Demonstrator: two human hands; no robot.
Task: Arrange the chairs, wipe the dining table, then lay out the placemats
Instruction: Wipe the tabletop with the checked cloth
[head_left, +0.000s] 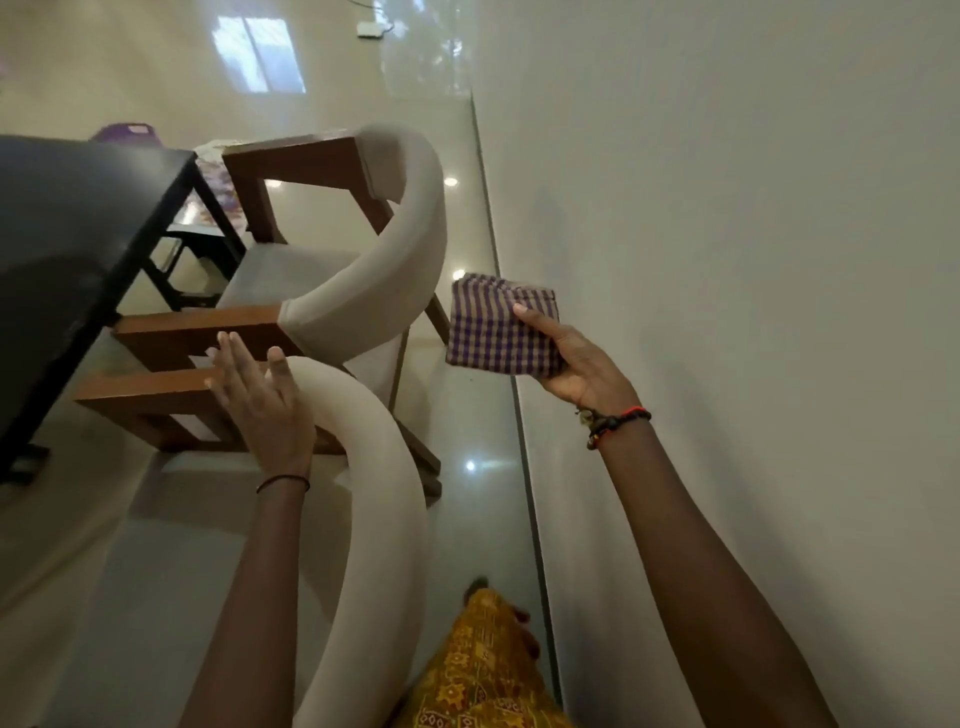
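Between chair back (400, 244) and wall (727, 260), cloth (491, 335) in right hand (579, 364)

The left edge cuts the dark table (62, 218); a purple object (127, 132) behind it, upper left, is mostly hidden. The near chair's backrest (379, 499) runs off the bottom.
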